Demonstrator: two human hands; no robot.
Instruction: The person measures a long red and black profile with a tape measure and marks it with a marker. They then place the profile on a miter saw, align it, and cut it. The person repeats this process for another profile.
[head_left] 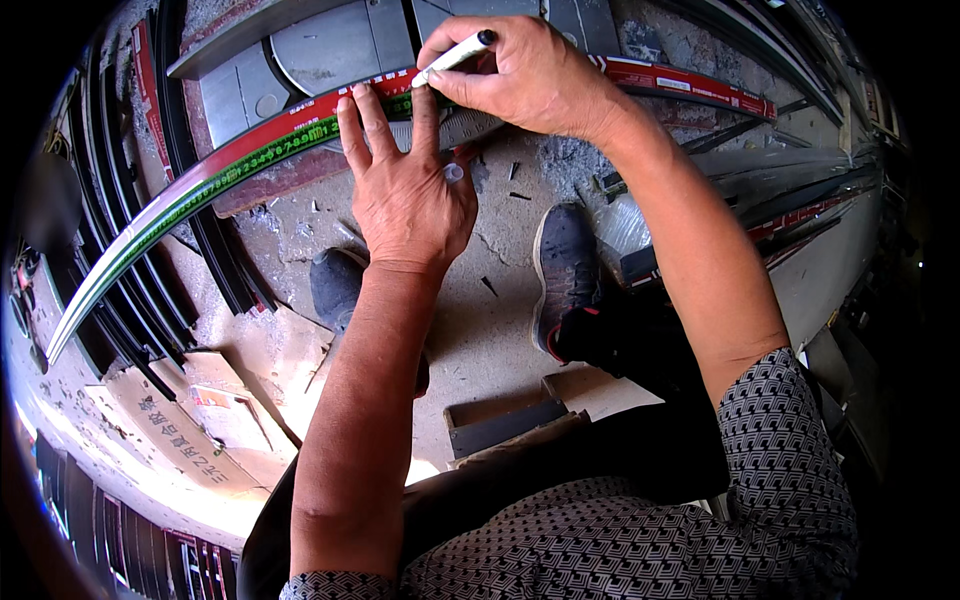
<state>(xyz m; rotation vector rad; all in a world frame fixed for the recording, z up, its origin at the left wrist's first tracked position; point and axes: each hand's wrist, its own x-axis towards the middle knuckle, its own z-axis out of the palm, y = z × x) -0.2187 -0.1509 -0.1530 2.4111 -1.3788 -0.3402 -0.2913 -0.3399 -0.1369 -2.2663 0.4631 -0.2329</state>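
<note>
My left hand (405,185) lies flat, fingers spread, pressing a long steel ruler (220,170) with green markings against a red-covered metal strip (680,85) on a grey workbench. My right hand (525,70) is just above it, gripping a white marker with a black cap (455,52). The marker's tip touches the strip next to my left index finger.
A circular grey saw table (330,45) sits behind the strip. Black metal profiles (130,250) are stacked at the left. Flattened cardboard (190,420) lies on the concrete floor at lower left. My two dark shoes (565,270) stand below, and a clear plastic bag (620,225) lies beside them.
</note>
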